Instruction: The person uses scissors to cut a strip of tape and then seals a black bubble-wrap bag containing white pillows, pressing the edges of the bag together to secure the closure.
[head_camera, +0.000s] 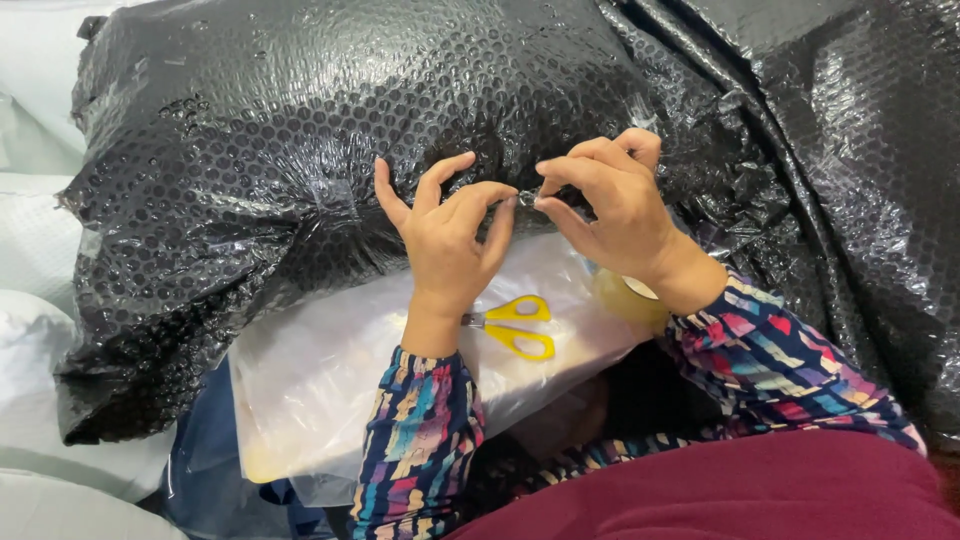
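In the head view, on a heap of pale white padded sheets (40, 250), lay a big bundle wrapped in black bubble wrap (260, 170), glossy and pitted with rows of small round cells, creased where clear tape crossed it. To the right, spilled down in long folds, hung more of the same black sheet (860, 170). Beneath the bundle's near edge, spread flat, sat a clear plastic bag (330, 380), cloudy and crinkled, over something dark blue. On that bag, just under the left wrist, lay scissors with yellow handles (520, 325), loops pointing right. Beside them, half hidden behind the right wrist, showed a roll of yellowish tape (625, 295).

Pressed against the black wrap, fingers curled, was the left hand (450, 235), thumb and forefinger closed to a pinch on a small clear bit of tape (527, 198). Meeting it tip to tip was the right hand (610, 200), also pinched shut on that same bit, other fingers bent. Cannot tell how far the tape ran. Covering both forearms were sleeves in bright striped patches; below, a dark red cloth.
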